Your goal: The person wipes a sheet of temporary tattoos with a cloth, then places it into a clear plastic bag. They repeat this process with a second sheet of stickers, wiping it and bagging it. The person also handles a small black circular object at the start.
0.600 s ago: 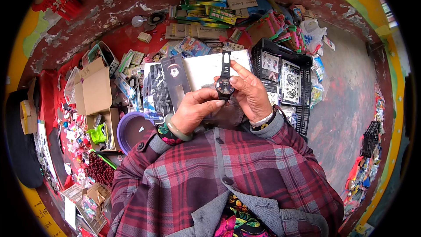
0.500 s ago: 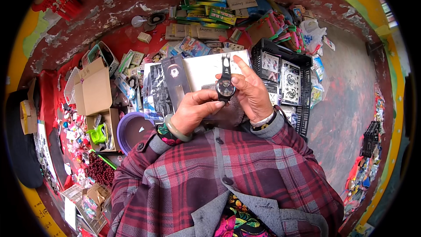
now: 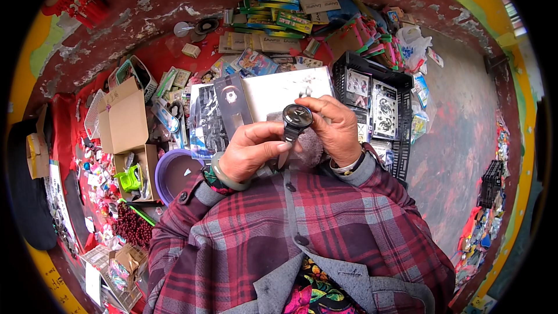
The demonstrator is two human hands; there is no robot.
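We pinch the black wristwatch (image 3: 297, 117) in both grips: left hand (image 3: 251, 151) on the lower strap, right hand (image 3: 334, 129) beside the dial. Its long axis runs away from us.

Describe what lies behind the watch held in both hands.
Behind the watch, held by the left hand and right hand, a white box shows. The hands cover the box's near edge.

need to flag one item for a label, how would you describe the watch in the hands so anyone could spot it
Start at the white flat box lying mid-table beside the black crate. Just in front of it, the left hand and right hand meet around a wristwatch. It has a round dark face and black strap, and is the only item lifted off the cluttered table.
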